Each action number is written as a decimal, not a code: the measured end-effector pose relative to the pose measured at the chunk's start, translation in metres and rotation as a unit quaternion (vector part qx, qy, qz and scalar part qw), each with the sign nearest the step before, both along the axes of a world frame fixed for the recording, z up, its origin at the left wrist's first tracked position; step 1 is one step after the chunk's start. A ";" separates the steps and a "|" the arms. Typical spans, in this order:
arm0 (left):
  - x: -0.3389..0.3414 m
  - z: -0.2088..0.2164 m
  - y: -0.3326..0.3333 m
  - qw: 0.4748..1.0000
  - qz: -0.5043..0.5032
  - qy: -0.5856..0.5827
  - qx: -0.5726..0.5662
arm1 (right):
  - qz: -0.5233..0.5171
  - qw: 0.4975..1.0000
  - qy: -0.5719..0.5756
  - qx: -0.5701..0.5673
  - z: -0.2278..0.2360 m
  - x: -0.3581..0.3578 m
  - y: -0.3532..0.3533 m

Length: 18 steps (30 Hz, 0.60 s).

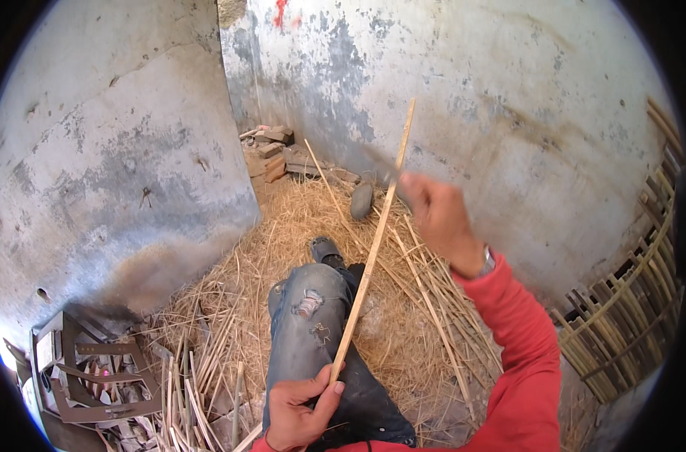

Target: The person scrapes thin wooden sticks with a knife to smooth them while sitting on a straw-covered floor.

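Currently, a long pale strip (369,260) slants through the middle of the frame, from the lower centre up to the upper centre. Its lower end is pinched between the thumb and fingers of the left hand (301,410), at the bottom centre. The right hand (441,218), motion-blurred right of centre, is curled around a tool whose grey blade (379,159) points toward the upper left; whether the blade touches the strip, I cannot tell. The strip passes just left of the right hand, its tip reaching above it. Most of its length lies between the two hands, over the jeans (309,331). Below and beyond, straw (283,218) and loose sticks (433,301) cover the floor.
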State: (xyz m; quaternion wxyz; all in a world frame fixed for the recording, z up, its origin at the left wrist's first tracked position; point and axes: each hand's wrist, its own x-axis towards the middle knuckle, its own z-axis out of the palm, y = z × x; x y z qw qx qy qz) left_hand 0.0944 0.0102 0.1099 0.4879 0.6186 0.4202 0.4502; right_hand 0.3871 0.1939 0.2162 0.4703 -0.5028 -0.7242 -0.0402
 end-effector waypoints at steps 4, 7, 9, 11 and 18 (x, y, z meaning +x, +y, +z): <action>0.005 0.013 0.010 0.995 0.034 -0.073 -0.051 | 0.113 0.991 -0.043 -0.055 -0.032 -0.056 -0.067; 0.010 0.020 0.017 0.988 0.025 -0.114 -0.100 | 0.148 0.983 -0.098 -0.057 -0.042 -0.074 -0.102; 0.012 0.017 0.024 0.988 0.027 -0.140 -0.055 | 0.170 0.977 -0.101 -0.083 -0.048 -0.083 -0.115; 0.013 0.019 0.026 0.987 0.012 -0.144 -0.075 | 0.170 0.979 -0.059 -0.095 -0.054 -0.078 -0.108; -0.001 -0.007 0.043 0.994 0.075 -0.052 -0.052 | 0.060 0.971 0.197 -0.121 -0.057 -0.021 -0.085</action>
